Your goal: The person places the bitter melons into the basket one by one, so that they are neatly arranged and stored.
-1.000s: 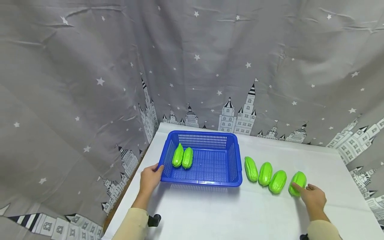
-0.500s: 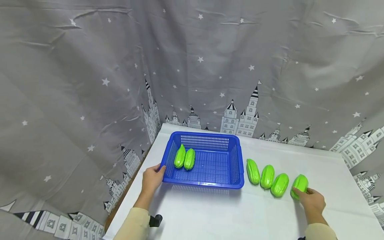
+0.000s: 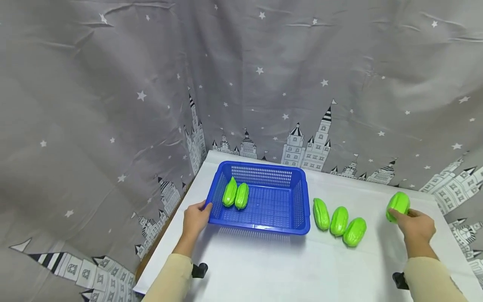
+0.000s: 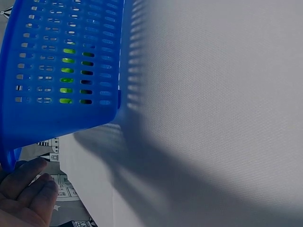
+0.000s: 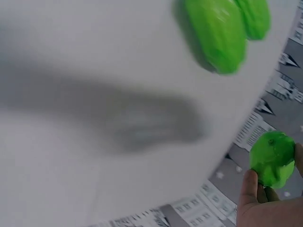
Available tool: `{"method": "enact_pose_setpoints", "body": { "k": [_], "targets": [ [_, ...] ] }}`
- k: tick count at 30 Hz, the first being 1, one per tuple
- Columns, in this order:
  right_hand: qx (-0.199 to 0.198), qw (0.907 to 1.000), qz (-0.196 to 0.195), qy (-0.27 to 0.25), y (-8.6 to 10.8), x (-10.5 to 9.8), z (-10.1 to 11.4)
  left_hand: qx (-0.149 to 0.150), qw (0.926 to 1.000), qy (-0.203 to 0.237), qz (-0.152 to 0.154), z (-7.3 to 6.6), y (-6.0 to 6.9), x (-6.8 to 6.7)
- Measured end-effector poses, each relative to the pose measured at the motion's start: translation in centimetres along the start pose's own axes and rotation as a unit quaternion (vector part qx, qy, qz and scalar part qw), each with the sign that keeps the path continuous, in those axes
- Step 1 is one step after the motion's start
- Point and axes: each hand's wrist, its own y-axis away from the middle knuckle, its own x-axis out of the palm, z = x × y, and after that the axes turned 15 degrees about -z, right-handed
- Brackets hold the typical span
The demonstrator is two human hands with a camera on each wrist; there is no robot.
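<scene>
Green vegetable point(image 3: 401, 202) lifted off the table point(image 3: 264, 268), pinched between thumb and fingers of the right hand point(image 3: 418, 230). A firm, even pinch probably suits its smooth-looking skin best. Right forearm reaches forward; left hand point(image 3: 197, 218) grips the rim at the near-left corner of the blue basket point(image 3: 260, 227), presumably steadying it.

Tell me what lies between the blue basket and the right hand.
In the head view, three green vegetables lie on the white surface between the blue basket and the right hand, which grips another green vegetable.
</scene>
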Motion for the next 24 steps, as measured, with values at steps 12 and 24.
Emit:
{"method": "enact_pose_setpoints", "body": {
  "k": [12,24],
  "targets": [
    [-0.070,0.9971,0.024,-0.021,1.9,2.8,9.2,-0.008,0.9999,0.008,-0.005,0.1,0.3,-0.1],
    [-0.140,0.9815,0.127,-0.035,10.8,15.4,14.7,-0.016,0.9994,0.027,-0.016,-0.2,0.7,0.1]
  ]
}}
